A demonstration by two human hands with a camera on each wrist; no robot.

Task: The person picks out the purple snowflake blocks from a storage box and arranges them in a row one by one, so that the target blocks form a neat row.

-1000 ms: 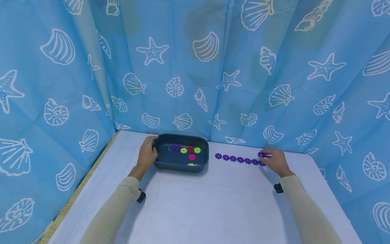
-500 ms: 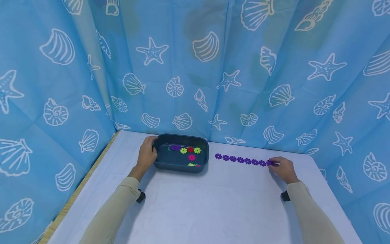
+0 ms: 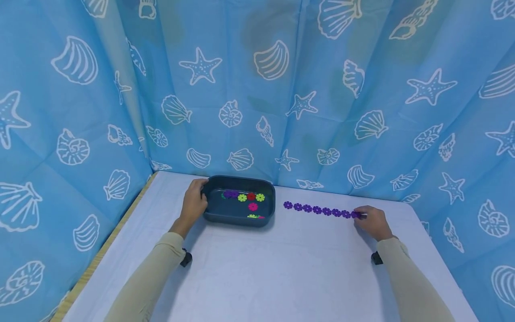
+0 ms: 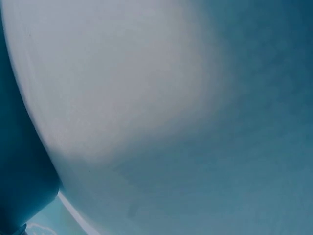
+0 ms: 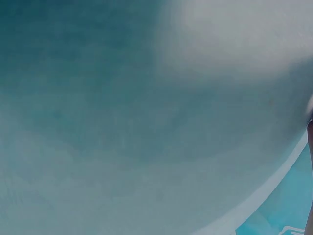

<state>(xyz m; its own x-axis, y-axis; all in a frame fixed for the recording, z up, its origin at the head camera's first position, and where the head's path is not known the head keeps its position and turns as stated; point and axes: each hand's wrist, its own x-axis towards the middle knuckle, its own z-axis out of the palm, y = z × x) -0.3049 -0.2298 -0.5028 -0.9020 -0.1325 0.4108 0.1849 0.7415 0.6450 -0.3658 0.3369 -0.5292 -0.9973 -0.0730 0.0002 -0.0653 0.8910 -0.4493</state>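
My left hand (image 3: 194, 201) grips the left end of a dark blue-grey plastic tray (image 3: 239, 221), its fingertips at the rim. In the tray lie several flower-shaped discs: purple ones (image 3: 231, 194), yellow-green ones (image 3: 242, 197), a red one (image 3: 251, 196) and a pink one (image 3: 252, 207). To the right, several purple flower discs (image 3: 317, 209) run in a row along the table. At the row's right end my right hand (image 3: 375, 222) pinches another purple flower disc (image 3: 355, 214), partly hidden by the fingers. In the left wrist view the dark tray (image 4: 22, 147) fills the left edge.
A white cloth (image 3: 277, 268) covers the table, with a wooden edge (image 3: 108, 243) showing at the left. Blue curtains (image 3: 241, 89) with white shell and starfish prints hang close behind the table and on both sides. Both wrists wear small black devices (image 3: 186, 258).
My right hand has brought the purple flower disc down and rightward from above the row to its right end, where it stays. The left hand keeps its place on the tray.
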